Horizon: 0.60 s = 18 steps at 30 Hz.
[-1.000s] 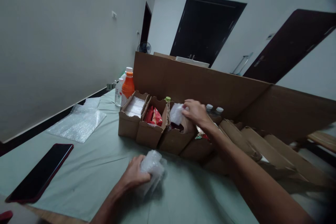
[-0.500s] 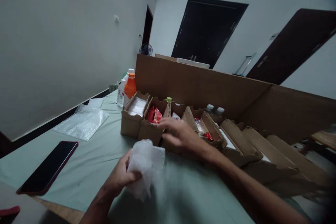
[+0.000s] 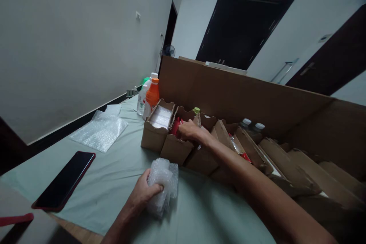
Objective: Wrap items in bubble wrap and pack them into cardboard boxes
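Observation:
My left hand [image 3: 147,188] is closed around a crumpled bundle of clear bubble wrap [image 3: 162,187], held low over the table cover; I cannot see whether anything is inside it. My right hand [image 3: 190,130] reaches down into the second cardboard box [image 3: 177,150] from the left. Its fingers are bunched at a red packet [image 3: 175,125] in that box, and the fingertips are partly hidden. To the left stands a box [image 3: 153,139] holding bubble-wrapped white contents [image 3: 161,117].
Flat bubble wrap sheets [image 3: 101,131] and a phone [image 3: 65,179] lie on the left of the green cover [image 3: 114,198]. Bottles, including an orange one [image 3: 153,93], stand behind the first box. More boxes run rightward before a tall cardboard panel [image 3: 243,87].
My right hand has moved from above the boxes down into the second one, onto the red packet. My left hand still grips the bubble wrap. The view has shifted slightly.

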Each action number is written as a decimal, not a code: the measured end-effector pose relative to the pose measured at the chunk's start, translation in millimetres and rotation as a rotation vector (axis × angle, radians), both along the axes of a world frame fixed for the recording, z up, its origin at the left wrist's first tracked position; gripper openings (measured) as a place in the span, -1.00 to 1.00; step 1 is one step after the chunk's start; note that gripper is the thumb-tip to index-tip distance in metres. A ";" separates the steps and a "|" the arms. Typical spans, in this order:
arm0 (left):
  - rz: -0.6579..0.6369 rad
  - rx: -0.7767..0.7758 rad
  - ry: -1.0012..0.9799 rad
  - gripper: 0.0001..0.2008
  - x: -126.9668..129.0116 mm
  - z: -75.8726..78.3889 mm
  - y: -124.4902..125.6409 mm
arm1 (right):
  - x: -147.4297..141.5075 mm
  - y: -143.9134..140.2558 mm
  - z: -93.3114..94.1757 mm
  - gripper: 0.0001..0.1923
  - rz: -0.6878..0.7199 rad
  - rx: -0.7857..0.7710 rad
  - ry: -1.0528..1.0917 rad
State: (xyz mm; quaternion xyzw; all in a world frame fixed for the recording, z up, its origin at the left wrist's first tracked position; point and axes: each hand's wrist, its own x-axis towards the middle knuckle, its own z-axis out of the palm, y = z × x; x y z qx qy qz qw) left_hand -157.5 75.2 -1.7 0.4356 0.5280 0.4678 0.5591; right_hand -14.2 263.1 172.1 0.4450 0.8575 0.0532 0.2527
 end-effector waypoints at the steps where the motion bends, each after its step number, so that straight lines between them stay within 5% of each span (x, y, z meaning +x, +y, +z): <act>1: 0.003 0.001 -0.002 -0.48 0.4 -1.0 0.8 | 3.0 -0.2 0.4 -0.72 0.012 -0.011 0.005; 10: 0.117 0.090 -0.101 -0.50 -3.9 -4.4 -2.1 | 21.7 -22.7 7.4 -0.76 0.004 0.098 0.129; 14: 0.300 0.130 -0.094 -0.42 -47.2 12.1 -17.7 | 34.7 -27.3 31.7 -0.76 0.055 0.190 0.247; 18: 0.428 0.150 0.095 -0.34 -101.9 36.5 -19.4 | 26.0 -18.2 22.3 -0.82 0.077 0.101 0.245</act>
